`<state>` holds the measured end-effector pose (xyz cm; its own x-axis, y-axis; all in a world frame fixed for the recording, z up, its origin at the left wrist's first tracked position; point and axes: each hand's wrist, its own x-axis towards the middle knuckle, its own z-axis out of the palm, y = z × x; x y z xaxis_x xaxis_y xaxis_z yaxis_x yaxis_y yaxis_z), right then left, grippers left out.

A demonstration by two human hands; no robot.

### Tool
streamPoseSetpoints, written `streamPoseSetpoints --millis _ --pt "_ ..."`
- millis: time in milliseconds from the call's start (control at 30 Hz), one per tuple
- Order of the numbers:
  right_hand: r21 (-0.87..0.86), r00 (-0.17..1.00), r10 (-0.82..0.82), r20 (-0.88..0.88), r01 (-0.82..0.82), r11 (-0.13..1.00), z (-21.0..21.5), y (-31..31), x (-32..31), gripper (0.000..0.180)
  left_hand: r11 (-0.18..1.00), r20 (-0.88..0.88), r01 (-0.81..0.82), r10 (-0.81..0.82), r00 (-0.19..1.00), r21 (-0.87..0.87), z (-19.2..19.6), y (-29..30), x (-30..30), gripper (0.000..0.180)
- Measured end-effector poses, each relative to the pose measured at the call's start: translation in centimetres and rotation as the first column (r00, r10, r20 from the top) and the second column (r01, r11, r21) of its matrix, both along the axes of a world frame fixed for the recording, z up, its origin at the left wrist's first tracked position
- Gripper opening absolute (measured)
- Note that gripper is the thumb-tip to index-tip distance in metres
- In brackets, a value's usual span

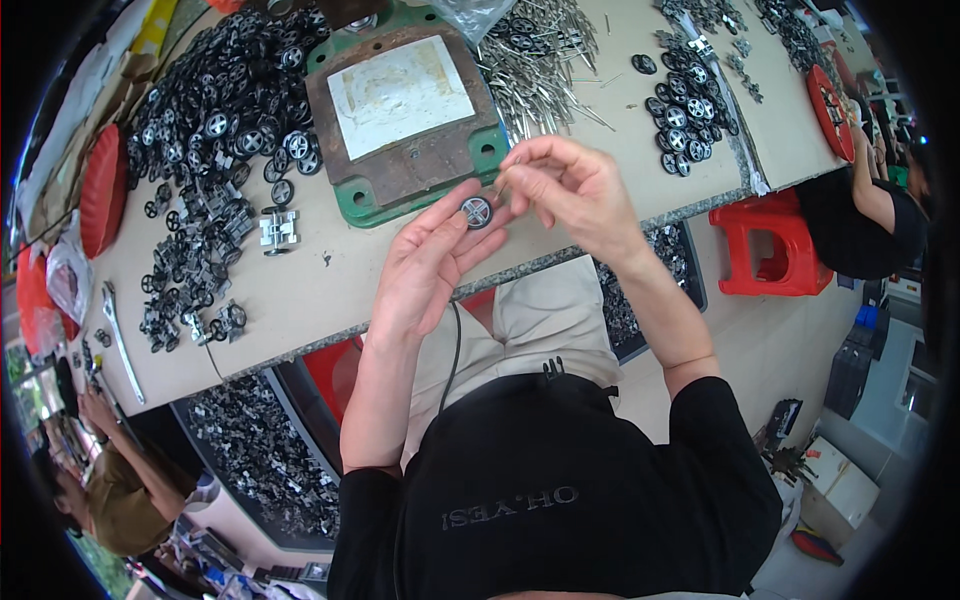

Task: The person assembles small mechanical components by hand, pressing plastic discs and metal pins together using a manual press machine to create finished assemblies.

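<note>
Two raised hands: left hand point(430, 255) pinching wheel point(476, 211), right hand point(575, 190) fingers curled.

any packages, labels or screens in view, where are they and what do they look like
Pale rectangular label: stuck on the rusty brown plate of the green metal base, worn and smudged.
Clear plastic bag: top edge, above the base, crumpled.
White cardboard boxes: floor at lower right, plain.
No screens show.

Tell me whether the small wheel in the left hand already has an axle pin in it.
Cannot tell. The left hand holds the wheel face-up; the right hand pinches a thin pin at its edge.
</note>
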<state>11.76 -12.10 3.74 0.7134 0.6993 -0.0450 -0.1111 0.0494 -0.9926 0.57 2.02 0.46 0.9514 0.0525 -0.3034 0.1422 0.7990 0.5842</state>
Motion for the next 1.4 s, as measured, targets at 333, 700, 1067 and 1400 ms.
streamPoseSetpoints --millis 333,700,1067,1400 --pt "0.028 0.998 0.021 0.051 -0.022 0.999 -2.2 0.8 -1.3 0.010 1.000 0.019 0.001 -0.001 1.000 0.006 -0.2 -0.1 -0.2 0.039" --pt "0.134 1.000 -0.008 -0.016 0.010 0.991 -2.1 0.3 -1.6 0.009 1.000 0.016 -0.009 0.008 1.000 0.017 -0.2 -0.2 -0.2 0.039" --pt "0.055 0.837 -0.072 0.542 0.051 0.997 -3.5 0.8 -1.8 0.008 1.000 0.010 -0.002 0.002 1.000 0.006 -0.3 0.0 -0.2 0.038" --pt "0.049 0.705 -0.155 0.692 0.168 0.985 -3.5 0.3 -3.0 0.010 0.994 0.014 -0.011 0.010 1.000 0.108 -0.5 -0.6 -0.5 0.037"
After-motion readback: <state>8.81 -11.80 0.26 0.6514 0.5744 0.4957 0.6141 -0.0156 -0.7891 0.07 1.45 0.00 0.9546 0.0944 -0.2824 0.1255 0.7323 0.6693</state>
